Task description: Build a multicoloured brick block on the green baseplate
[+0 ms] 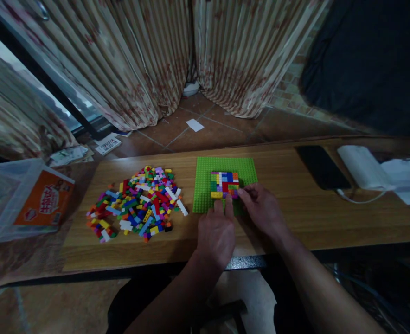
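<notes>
Multicoloured squarish plastic-brick slab (pixel 225 182) lies just far of our half-curled left hand (pixel 217 229) and left of our near-pinched right hand (pixel 263 208), either's grip unclear.

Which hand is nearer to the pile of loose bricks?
Left. The left hand is right of the loose bricks, at the near edge of the brick block; the right hand is farther off, by the block's right side.

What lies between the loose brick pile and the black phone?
The green baseplate, with assembled bricks on it and the left hand and right hand at their edges; the head view shows this.
</notes>
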`<state>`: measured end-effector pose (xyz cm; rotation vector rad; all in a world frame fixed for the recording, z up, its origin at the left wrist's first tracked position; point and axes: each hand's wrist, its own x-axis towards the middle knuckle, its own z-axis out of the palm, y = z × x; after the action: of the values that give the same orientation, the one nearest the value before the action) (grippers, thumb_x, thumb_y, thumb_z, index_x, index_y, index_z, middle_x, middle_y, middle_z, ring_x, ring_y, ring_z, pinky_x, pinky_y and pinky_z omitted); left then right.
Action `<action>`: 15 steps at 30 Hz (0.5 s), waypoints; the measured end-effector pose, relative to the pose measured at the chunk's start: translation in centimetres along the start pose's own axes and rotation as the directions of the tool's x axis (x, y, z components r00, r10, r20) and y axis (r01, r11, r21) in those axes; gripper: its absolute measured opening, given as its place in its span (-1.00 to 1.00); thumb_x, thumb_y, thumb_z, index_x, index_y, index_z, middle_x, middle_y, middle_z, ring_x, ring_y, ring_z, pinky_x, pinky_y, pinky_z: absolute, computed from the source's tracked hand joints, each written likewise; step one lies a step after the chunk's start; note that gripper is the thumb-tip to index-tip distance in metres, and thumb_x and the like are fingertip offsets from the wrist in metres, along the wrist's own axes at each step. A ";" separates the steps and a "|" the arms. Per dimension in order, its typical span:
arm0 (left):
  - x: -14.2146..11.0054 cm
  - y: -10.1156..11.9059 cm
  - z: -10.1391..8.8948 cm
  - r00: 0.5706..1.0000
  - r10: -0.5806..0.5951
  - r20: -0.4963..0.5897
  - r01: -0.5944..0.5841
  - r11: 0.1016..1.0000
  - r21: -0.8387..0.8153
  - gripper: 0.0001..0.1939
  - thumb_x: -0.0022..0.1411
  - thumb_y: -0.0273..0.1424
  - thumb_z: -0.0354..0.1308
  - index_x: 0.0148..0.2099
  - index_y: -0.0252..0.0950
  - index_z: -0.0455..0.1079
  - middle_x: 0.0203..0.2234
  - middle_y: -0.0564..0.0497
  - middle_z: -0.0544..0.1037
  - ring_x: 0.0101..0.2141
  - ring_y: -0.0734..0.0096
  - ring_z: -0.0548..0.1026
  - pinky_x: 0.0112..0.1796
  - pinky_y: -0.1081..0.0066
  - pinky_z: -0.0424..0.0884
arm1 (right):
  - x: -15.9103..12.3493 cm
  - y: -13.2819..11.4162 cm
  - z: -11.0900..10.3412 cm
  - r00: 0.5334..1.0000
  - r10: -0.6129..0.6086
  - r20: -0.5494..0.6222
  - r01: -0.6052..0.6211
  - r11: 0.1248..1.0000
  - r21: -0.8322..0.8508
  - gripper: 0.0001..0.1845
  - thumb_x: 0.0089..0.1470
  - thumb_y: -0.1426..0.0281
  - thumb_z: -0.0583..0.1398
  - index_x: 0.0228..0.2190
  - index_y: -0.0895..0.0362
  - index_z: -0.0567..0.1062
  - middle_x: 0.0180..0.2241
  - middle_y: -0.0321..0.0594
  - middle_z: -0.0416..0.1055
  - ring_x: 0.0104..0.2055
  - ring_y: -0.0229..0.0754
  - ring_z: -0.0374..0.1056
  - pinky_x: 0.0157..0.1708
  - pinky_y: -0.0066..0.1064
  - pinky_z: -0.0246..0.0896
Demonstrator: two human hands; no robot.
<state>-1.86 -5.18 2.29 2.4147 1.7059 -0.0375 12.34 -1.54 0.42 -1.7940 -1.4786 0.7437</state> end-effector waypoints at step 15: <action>0.1 1.3 0.4 0.990 0.031 -0.137 -0.024 0.998 0.053 -0.53 0.37 -0.46 -0.07 0.26 -0.56 0.11 -0.23 -0.18 0.45 -0.30 0.28 0.51 -0.39 0.37 0.49 | -0.4 -0.3 0.7 0.998 -0.066 -0.018 0.062 0.981 -0.181 -0.64 0.09 0.05 0.10 -0.42 0.08 0.39 -0.48 -0.20 0.47 -0.47 -0.13 0.37 -0.44 -0.33 0.16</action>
<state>-0.62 -5.60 2.09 2.5320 1.7480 0.0923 11.54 -1.77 0.21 -1.8714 -1.6244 0.5694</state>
